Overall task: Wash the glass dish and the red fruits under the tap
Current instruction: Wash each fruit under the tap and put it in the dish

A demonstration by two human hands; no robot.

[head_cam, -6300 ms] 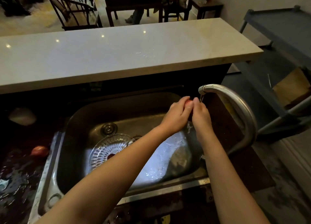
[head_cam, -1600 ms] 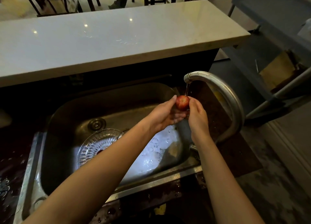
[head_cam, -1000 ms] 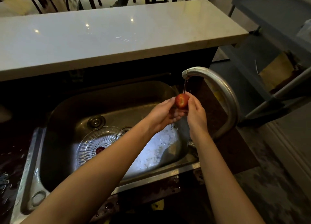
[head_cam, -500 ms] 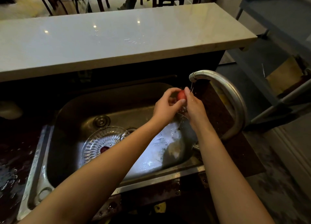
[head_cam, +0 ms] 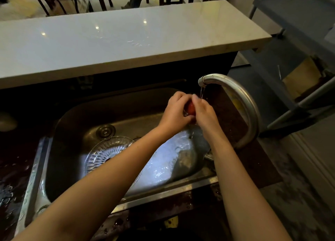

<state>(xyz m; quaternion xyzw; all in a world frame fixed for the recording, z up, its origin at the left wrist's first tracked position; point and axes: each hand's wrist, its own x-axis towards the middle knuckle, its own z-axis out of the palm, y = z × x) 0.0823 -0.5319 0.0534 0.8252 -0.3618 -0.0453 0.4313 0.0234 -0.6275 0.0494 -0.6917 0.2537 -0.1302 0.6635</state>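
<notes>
The red fruit (head_cam: 190, 108) is a little to the right of the centre of the frame, held between the two hands just under the mouth of the tap (head_cam: 242, 101). Only a narrow strip of it shows between the fingers. The left hand (head_cam: 175, 112) curls round it from the left and the right hand (head_cam: 205, 113) closes on it from the right, so both hands grip the same fruit. A thin stream of water (head_cam: 201, 93) falls from the tap onto the fingertips of the right hand, at the edge of the fruit.

Lower and to the left, the glass dish (head_cam: 107, 150) lies on the bottom of the sink (head_cam: 72, 113), partly hidden by the left forearm. It is not possible to tell whether another fruit lies in it. The drain (head_cam: 105, 131) is just above the dish in the frame. A pale bench (head_cam: 126, 41) crosses the upper part.

The fruit looks small, round and wet, so it could slip out of the fingers and drop into the sink, perhaps onto the dish or toward the drain. The stream seems to strike the fingers more than the fruit, so one side may remain unwashed if the fruit is not turned. The dish is probably slippery too, and a wet grip could let it knock against the steel.
</notes>
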